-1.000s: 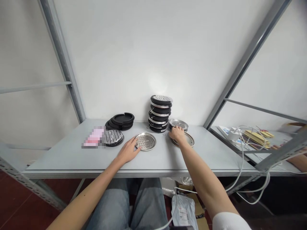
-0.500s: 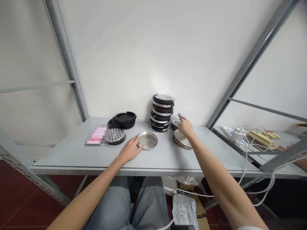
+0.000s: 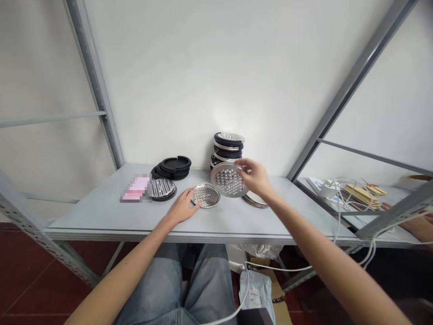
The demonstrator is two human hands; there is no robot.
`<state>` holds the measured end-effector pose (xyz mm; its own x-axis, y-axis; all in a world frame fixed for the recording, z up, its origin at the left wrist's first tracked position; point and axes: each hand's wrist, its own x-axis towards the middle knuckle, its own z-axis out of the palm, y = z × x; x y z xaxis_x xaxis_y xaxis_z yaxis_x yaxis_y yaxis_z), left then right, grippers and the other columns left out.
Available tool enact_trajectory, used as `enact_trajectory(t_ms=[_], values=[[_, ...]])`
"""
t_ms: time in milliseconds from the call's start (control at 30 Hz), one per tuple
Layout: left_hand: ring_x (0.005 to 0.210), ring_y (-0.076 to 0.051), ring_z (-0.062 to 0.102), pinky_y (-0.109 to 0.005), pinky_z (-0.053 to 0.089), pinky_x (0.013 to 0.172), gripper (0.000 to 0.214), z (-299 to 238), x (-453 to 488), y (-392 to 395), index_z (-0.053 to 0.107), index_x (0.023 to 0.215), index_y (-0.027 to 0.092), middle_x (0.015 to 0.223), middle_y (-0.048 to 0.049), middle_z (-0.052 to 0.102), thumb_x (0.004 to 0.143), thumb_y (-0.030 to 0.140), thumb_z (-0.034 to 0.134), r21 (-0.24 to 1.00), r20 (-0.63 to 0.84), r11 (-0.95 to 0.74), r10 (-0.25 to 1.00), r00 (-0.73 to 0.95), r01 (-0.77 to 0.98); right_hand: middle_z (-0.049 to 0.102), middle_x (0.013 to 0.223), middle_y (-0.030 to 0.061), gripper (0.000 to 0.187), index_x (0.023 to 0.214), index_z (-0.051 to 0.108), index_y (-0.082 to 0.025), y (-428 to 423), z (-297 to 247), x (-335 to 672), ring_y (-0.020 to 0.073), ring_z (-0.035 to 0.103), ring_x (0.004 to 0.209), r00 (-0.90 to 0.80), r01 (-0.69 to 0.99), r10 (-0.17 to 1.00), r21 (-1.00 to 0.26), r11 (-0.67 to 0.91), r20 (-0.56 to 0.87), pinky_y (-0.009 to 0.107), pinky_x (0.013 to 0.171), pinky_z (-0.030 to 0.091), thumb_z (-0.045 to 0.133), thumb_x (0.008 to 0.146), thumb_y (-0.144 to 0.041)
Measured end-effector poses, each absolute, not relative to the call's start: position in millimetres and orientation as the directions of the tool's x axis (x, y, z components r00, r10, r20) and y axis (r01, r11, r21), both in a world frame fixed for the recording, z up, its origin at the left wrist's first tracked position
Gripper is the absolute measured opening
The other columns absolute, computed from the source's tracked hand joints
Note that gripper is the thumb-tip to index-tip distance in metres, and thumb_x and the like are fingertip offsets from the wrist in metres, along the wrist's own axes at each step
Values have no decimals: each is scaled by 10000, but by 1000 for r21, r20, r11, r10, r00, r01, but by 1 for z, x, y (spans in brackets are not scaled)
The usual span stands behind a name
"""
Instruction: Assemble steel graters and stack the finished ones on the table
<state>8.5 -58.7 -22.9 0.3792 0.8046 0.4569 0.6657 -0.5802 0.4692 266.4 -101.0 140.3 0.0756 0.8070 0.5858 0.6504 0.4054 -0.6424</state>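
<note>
My right hand (image 3: 257, 177) pinches a round perforated metal disc (image 3: 228, 179) by its edge and holds it tilted in the air, just right of the metal tray. A perforated metal tray (image 3: 204, 195) lies flat on the grey table (image 3: 101, 216). My left hand (image 3: 182, 206) rests on the table with its fingertips against the tray's left rim. Behind the lifted disc stands a tall stack of black-and-metal rings (image 3: 228, 146). A low pile of metal discs (image 3: 257, 201) lies under my right wrist.
A pile of black round lids (image 3: 172, 167) sits at the back left, with a perforated disc on a black base (image 3: 163, 188) and a blurred pink object (image 3: 135, 189) nearer. Metal shelf posts rise on both sides. White cables and yellow cards (image 3: 363, 195) lie on the right-hand shelf.
My right hand picked a perforated disc from the pile beside the tall stack and carried it left and up, toward the tray. My left hand stayed at the tray's rim.
</note>
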Motion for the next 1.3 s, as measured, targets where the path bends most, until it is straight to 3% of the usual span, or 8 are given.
enact_trajectory(t_ms=[167,267,333,500,700,900,1000,1300], values=[[1369,-330,349,-466,321,1107,953,-23,7,-58,122,1497,146,1485,-206,338,799,538,639,546,483,-569,814,324,615,717,1036,80,330,1014,698,-164,-63,82,235,224,652,941,247,-58,915,-937,344,320,380,883,503,689,688,-210],[1356,-329,366,-466,340,1092,962,-22,6,-57,137,1489,169,1462,-189,373,770,498,686,567,520,-591,797,308,574,730,915,62,253,910,702,-172,-38,48,226,206,659,919,256,-428,967,-897,113,0,353,856,527,660,672,-97],[1333,-316,396,-455,349,1089,865,-21,6,-56,215,1464,175,1424,-167,423,780,419,686,570,537,-611,783,314,550,727,846,52,216,837,698,-180,-29,29,223,188,664,867,242,-503,963,-864,22,-117,331,816,543,632,673,-56],[1351,-323,368,-473,326,1103,875,-20,6,-58,209,1474,185,1455,-154,392,747,276,688,565,523,-622,778,347,543,722,772,45,193,790,707,-176,-30,2,223,178,658,824,264,-496,954,-869,5,-145,302,775,536,654,656,-49],[1266,-357,455,-492,370,1064,969,-16,7,-63,349,1413,195,1363,-153,492,615,503,805,534,455,-667,745,489,519,733,791,37,187,780,723,-178,-36,-8,228,167,657,817,252,-486,962,-873,28,-110,281,774,529,675,641,-63],[1388,-377,294,-507,303,1103,1193,-19,6,-60,36,1516,190,1525,-190,278,652,569,765,627,410,-529,848,335,572,744,825,41,207,823,713,-177,-30,-11,229,169,674,803,257,-491,963,-869,63,-76,310,818,536,709,633,-96],[1411,-351,259,-486,268,1130,1171,-23,6,-57,23,1520,208,1548,-169,243,676,561,753,604,402,-551,835,376,577,746,883,61,288,909,709,-160,-31,-14,228,201,680,862,252,-475,967,-876,89,-38,354,855,530,758,627,-183],[1358,-334,364,-466,329,1096,1044,-19,8,-59,145,1498,186,1480,-177,368,716,572,718,638,422,-520,853,307,569,606,1297,98,536,1249,615,-170,-44,-16,226,270,542,1207,188,184,890,-905,384,416,428,1048,393,612,797,-459]])
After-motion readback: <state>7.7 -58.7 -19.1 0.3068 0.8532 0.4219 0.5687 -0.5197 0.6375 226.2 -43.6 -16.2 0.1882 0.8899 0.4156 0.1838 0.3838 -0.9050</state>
